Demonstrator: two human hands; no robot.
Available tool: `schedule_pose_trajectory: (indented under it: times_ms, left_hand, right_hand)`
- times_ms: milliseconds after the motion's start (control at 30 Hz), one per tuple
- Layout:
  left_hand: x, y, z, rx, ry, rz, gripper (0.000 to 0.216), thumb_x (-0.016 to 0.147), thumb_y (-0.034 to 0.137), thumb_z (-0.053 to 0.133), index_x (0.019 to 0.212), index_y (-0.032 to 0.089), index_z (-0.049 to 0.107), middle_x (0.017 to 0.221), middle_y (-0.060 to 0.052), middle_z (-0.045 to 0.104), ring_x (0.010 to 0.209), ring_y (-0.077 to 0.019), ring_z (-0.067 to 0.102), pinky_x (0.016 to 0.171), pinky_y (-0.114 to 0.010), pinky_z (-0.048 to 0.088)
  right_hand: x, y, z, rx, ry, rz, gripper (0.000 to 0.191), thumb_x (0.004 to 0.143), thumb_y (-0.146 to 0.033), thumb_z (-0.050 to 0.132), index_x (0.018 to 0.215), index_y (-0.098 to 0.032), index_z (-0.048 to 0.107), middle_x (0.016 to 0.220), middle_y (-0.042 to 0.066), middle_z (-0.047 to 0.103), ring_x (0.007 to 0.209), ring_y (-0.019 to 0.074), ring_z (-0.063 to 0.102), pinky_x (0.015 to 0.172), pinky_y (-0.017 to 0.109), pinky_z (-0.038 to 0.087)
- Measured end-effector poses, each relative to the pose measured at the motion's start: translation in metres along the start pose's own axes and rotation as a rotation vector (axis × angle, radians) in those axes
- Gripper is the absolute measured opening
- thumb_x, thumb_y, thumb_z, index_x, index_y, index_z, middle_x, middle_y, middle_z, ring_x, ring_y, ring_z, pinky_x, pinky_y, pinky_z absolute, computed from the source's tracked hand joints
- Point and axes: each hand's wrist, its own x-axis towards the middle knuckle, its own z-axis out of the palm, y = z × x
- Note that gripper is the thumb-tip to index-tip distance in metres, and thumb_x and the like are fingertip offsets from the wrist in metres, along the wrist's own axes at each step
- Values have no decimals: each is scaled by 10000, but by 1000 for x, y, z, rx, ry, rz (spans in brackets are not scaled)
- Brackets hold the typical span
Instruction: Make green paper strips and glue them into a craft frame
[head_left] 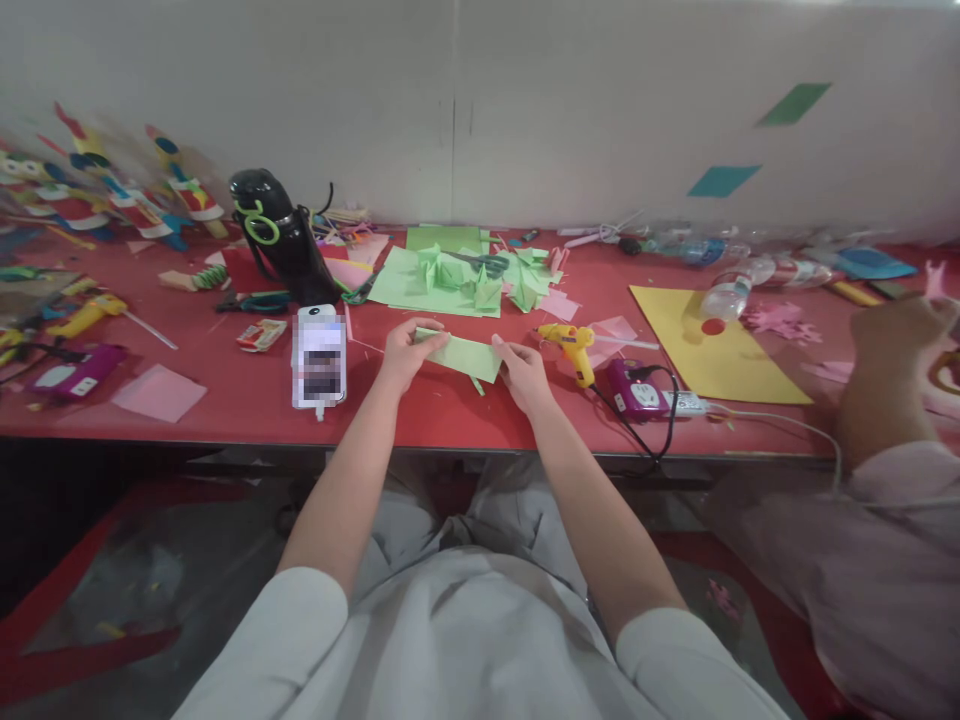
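A folded strip of light green paper (466, 355) lies on the red table (225, 400) in front of me. My left hand (405, 352) pinches its left end, fingers closed on the fold. At the paper's right end my right hand (523, 372) presses down with closed fingers. Behind the hands lies a pile of green paper sheets and folded green shapes (457, 277).
A phone (319, 358) lies left of my hands, beside a black bottle (277, 235). To the right are a yellow glue gun (571, 346), a purple power strip (636, 388) and a yellow sheet (705, 350). Another person's hand (896, 335) works at far right. Paper crafts (112, 200) line the far left.
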Motion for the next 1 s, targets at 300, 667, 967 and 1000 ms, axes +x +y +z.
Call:
schedule_pose_trajectory:
  times_ms: [300, 667, 967, 1000]
  left_hand:
    - [-1, 0, 0, 53, 24, 15, 334, 608, 355, 863, 846, 176, 713, 749, -5, 693, 676, -153, 629, 640, -265, 490]
    - [-5, 1, 0, 54, -8, 53, 321, 627, 380, 862, 843, 182, 731, 851, -32, 732, 752, -176, 660, 692, -284, 511]
    - [-4, -1, 0, 34, 10, 57, 305, 623, 376, 873, 818, 175, 754, 816, -37, 741, 740, -177, 667, 705, -295, 515]
    - [-3, -1, -1, 34, 12, 62, 298, 626, 370, 871, 820, 176, 755, 808, -33, 738, 738, -174, 665, 705, -292, 513]
  right_hand:
    - [1, 6, -4, -89, 28, -65, 410, 687, -606, 776, 663, -207, 686, 647, -1, 625, 617, 141, 558, 617, 287, 450]
    - [-1, 4, -3, -262, 63, -98, 560, 731, -760, 629, 631, -210, 646, 651, 35, 644, 651, 182, 601, 601, 302, 456]
    - [-5, -2, -2, -221, 7, -108, 449, 734, -629, 728, 621, -196, 691, 586, -7, 580, 559, 127, 482, 567, 284, 392]
    - [-6, -3, -1, -237, 2, -114, 456, 743, -633, 717, 620, -195, 688, 583, -7, 577, 559, 128, 478, 569, 285, 389]
